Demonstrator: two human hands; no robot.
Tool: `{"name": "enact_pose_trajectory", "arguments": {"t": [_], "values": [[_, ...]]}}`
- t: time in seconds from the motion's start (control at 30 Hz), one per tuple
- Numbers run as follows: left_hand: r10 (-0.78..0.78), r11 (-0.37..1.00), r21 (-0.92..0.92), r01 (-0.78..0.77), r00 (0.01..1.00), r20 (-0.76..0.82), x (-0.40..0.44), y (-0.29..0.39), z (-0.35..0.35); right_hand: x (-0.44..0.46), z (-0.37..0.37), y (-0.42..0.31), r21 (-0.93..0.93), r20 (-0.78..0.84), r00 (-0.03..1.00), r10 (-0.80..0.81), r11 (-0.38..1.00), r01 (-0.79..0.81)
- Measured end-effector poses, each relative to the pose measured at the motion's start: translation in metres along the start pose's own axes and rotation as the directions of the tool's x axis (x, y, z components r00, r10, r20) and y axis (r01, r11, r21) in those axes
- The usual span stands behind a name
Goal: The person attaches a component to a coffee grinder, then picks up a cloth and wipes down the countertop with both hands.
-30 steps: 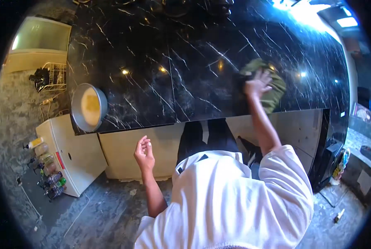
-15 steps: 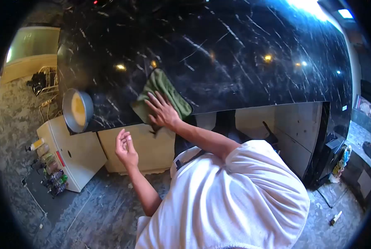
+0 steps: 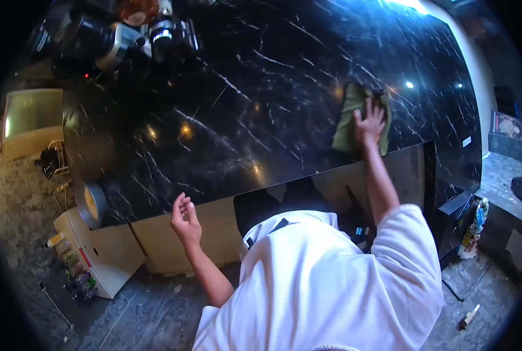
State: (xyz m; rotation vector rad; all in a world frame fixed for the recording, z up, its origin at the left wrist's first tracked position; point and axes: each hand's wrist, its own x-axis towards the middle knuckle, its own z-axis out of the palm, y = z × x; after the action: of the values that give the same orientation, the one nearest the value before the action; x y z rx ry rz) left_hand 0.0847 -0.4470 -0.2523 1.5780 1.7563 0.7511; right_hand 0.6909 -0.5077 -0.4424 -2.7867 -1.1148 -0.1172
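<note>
Holds both hands well apart. Carries left hand (image 3: 186, 221) empty in the air by the near edge of the surface (image 3: 296, 131), half open, with fingers loosely bent and thumb free. Presses right hand (image 3: 370, 124) palm down on the green cloth (image 3: 347, 126), with fingers spread across it rather than clamped around it. Shifts the cloth well rightward compared with half a second ago, away from the left-of-centre stretch nearer the grey bowl (image 3: 100, 205) and over to the right part of the surface, close to the front edge. Suggests a broad sideways sweep with flat contact, now covering the right-hand stretch. Leaves the bowl at the far left end, near the front corner, well apart from both hands. Shows, farther back at upper left, some dark and silvery appliances (image 3: 121, 45), too dim to tell in detail, beside an orange-brown round thing (image 3: 137, 10).
</note>
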Motion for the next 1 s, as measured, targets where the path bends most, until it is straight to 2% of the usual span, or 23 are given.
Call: {"name": "enact_pose_trajectory", "arguments": {"t": [0.03,0.1,0.17,0.2,0.27,0.3,0.37,0.43,0.5,0.53,0.6,0.77,0.83,0.87,0.93,1.0], "values": [[0.016,1.000,0.000,-0.016,1.000,0.003,-0.011,0.004,0.000,0.033,0.003,0.031,-0.029,0.040,0.988,0.148,0.989,-0.147],[0.030,0.999,0.016,-0.030,0.999,0.040,-0.022,0.003,-0.004,0.080,0.015,0.067,-0.094,-0.050,0.948,0.314,0.944,-0.318],[-0.032,0.999,0.002,0.032,0.999,0.030,-0.035,-0.003,-0.014,0.090,0.009,0.029,-0.120,-0.051,0.876,0.479,0.868,-0.482],[-0.016,1.000,0.003,0.016,1.000,0.023,-0.038,-0.006,-0.019,0.088,0.016,0.002,-0.097,-0.105,0.887,0.450,0.883,-0.460],[-0.096,0.994,-0.056,0.094,0.995,-0.028,-0.044,-0.013,-0.022,0.063,0.015,-0.062,-0.072,-0.018,0.959,0.284,0.956,-0.285],[-0.090,0.995,-0.056,0.089,0.995,-0.033,-0.041,-0.014,-0.024,0.041,0.010,-0.102,-0.052,0.023,0.984,0.176,0.983,-0.175],[-0.068,0.997,-0.041,0.070,0.997,0.045,-0.030,-0.014,-0.020,-0.022,-0.012,-0.183,0.116,0.002,0.993,-0.117,0.986,0.116],[-0.051,0.998,-0.032,0.054,0.993,0.111,-0.018,-0.012,-0.015,-0.089,-0.051,-0.251,0.278,0.138,0.909,-0.393,0.897,0.345],[-0.025,0.998,-0.050,0.030,0.996,0.090,-0.006,-0.003,-0.014,-0.147,-0.063,-0.286,0.462,0.148,0.699,-0.700,0.674,0.577],[-0.003,0.998,-0.062,0.008,0.997,0.081,-0.001,0.002,-0.014,-0.169,-0.059,-0.293,0.496,0.062,0.595,-0.801,0.542,0.678],[0.042,0.995,-0.090,-0.037,0.997,0.059,0.010,0.010,-0.011,-0.185,-0.054,-0.291,0.560,-0.011,0.470,-0.882,0.384,0.734],[-0.122,0.985,-0.125,0.117,0.992,-0.041,0.004,-0.003,0.003,-0.115,-0.040,-0.283,0.651,0.097,0.381,-0.920,0.348,0.674],[-0.168,0.983,-0.079,0.164,0.984,-0.055,-0.001,-0.007,0.012,-0.064,-0.028,-0.297,0.551,0.167,0.527,-0.833,0.522,0.651],[-0.183,0.980,-0.087,0.176,0.980,-0.074,-0.003,-0.006,0.019,-0.034,-0.024,-0.310,0.552,0.165,0.506,-0.847,0.504,0.664],[-0.263,0.958,-0.150,0.243,0.955,-0.135,-0.007,-0.001,0.032,0.026,-0.012,-0.341,0.424,0.121,0.599,-0.792,0.587,0.690],[-0.335,0.935,-0.174,0.310,0.932,-0.137,-0.007,0.001,0.049,0.077,0.005,-0.385,0.351,0.090,0.594,-0.799,0.584,0.732]]}}
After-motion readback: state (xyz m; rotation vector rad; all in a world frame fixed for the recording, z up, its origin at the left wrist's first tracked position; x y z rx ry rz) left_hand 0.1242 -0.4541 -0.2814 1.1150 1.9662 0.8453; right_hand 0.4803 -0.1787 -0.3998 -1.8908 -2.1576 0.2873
